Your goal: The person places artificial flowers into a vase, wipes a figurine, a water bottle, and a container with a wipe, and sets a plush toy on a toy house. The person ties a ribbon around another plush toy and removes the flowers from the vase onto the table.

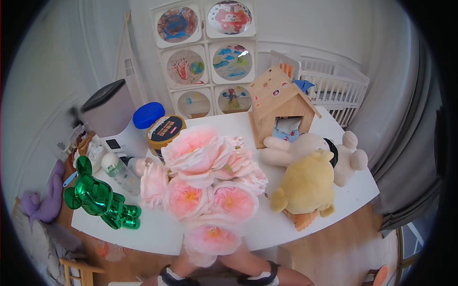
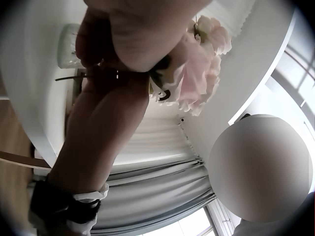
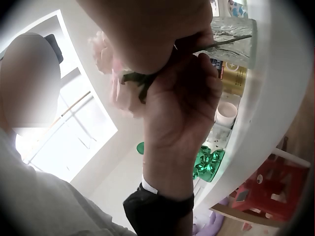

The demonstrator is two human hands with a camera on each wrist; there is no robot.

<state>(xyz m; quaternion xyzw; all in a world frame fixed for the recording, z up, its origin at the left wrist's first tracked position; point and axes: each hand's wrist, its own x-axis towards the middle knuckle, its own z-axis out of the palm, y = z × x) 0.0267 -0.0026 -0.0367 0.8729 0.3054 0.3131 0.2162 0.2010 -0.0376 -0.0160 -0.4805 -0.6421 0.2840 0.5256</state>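
A large bunch of pink flowers (image 1: 191, 195) fills the middle of the head view and hides both hands behind its blooms. In the left wrist view my left hand (image 2: 142, 34) curls its fingers at the stem, close above my right hand (image 2: 108, 93), which grips there too. A thin brown stem (image 3: 226, 43) sticks out below the hands in the right wrist view, in front of a clear ribbed glass vase (image 3: 241, 29) on the table. Pink petals (image 2: 189, 73) and dark green leaves show above the hands.
On the white table (image 1: 162, 233), a shiny green bear figure (image 1: 98, 198) and a glass bottle (image 1: 125, 177) stand left. Behind are a gold-rimmed tub (image 1: 165, 131) and a grey-white appliance (image 1: 112, 109). A wooden house (image 1: 274, 102), white plush (image 1: 300, 148) and yellow plush (image 1: 305, 183) occupy the right.
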